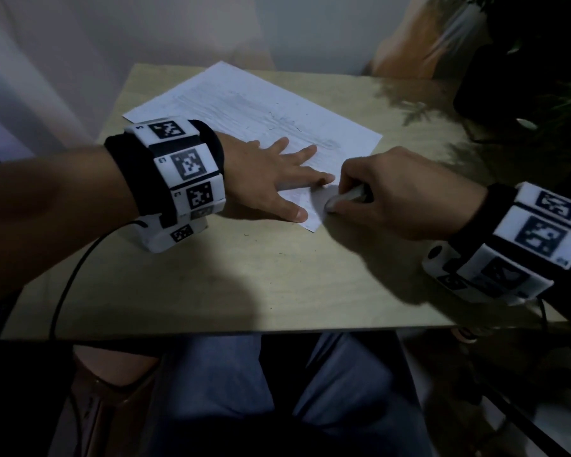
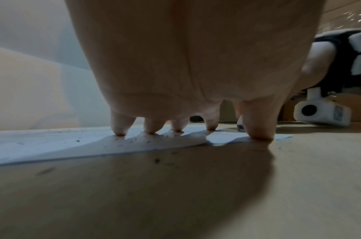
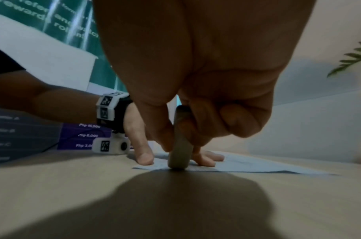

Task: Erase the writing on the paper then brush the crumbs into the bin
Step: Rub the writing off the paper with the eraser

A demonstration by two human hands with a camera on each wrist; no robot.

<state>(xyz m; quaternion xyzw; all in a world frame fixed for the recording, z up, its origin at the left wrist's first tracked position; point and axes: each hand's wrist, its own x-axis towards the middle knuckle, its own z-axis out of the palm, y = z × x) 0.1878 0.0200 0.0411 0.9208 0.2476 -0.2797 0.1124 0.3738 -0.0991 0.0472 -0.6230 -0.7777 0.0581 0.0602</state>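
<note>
Paper [image 1: 244,103]: thin, limp, likely to slide; left hand [image 1: 261,173] pins it, fingers spread flat. Eraser [image 3: 179,155]: small, firm-looking; right hand [image 1: 393,192] pinches its upper end.

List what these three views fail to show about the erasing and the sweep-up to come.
- Bin: in no view.
- Writing on the paper: head view shows faint smudges, too dim and small to read.
- Eraser: upper part hidden by the right hand gripping it.
- Crumbs: specks too small to count.
- Paper under the left hand: covered by spread fingers.
</note>
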